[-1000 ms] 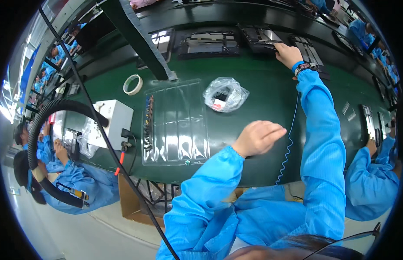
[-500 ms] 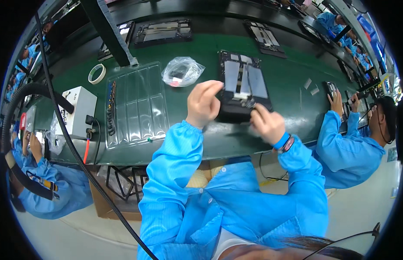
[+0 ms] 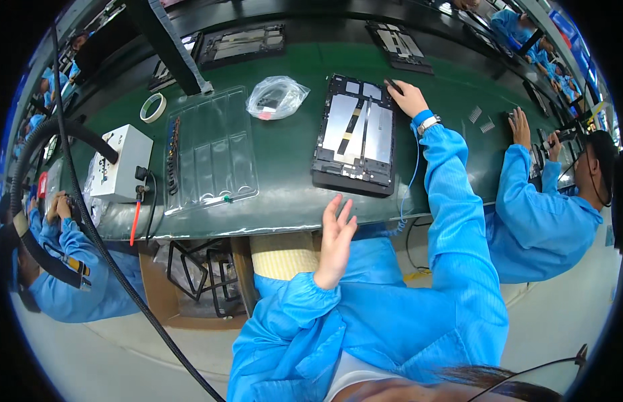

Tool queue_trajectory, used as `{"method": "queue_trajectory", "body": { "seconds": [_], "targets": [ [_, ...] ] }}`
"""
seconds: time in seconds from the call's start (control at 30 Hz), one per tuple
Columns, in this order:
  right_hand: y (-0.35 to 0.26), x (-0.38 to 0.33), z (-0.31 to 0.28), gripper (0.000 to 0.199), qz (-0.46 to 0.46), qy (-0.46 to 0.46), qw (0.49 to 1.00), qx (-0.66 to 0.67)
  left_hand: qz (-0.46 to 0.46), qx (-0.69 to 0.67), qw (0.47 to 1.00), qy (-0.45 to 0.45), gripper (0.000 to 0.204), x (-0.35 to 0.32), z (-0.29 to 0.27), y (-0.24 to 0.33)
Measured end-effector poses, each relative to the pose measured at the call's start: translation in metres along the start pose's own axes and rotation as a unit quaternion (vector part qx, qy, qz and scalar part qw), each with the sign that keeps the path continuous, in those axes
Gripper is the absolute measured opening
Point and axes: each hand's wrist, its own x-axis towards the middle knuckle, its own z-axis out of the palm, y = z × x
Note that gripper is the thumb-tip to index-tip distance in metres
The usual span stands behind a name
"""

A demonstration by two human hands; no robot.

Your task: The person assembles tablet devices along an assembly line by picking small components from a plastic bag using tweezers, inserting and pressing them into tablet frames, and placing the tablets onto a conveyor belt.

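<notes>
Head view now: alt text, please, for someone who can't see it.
A worker's right hand, seemingly gripping a dark item, is at the upper right corner of an opened black device on a green table; the left hand is open, nearer the body. To the left are a bag, a clear tray and a white box.

This is an electronics workshop, by the look of it a factory assembly line: people (image 3: 535, 194) in matching blue work coats (image 3: 549, 234) sit along one long green table (image 3: 291, 184). Near me an opened flat device (image 3: 355, 137) lies with its insides (image 3: 378, 130) bare, similar devices (image 3: 244, 45) line the far side, and a black ribbed hose (image 3: 53, 128) curves beside a white box (image 3: 126, 161).
</notes>
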Motion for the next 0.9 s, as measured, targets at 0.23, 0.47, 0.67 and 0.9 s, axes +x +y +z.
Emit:
{"method": "queue_trajectory", "body": {
  "seconds": [0.23, 0.47, 0.67, 0.9],
  "targets": [
    [0.007, -0.075, -0.008, 0.032, 0.01, -0.053, 0.996, 0.065, 0.106, 0.224, 0.969, 0.022, 0.073, 0.014, -0.041, 0.039],
    [-0.07, -0.172, -0.047, 0.037, 0.075, -0.102, 0.986, 0.111, 0.206, 0.647, 0.729, 0.091, 0.05, 0.001, -0.061, 0.083],
    [-0.091, -0.185, -0.054, 0.037, 0.162, -0.14, 0.967, 0.14, 0.275, 0.663, 0.691, 0.084, 0.046, 0.002, -0.09, 0.096],
    [-0.122, -0.112, -0.082, 0.029, 0.025, -0.048, 0.895, 0.443, 0.373, 0.725, 0.577, -0.049, 0.031, 0.074, -0.055, 0.167]
  ]
}}
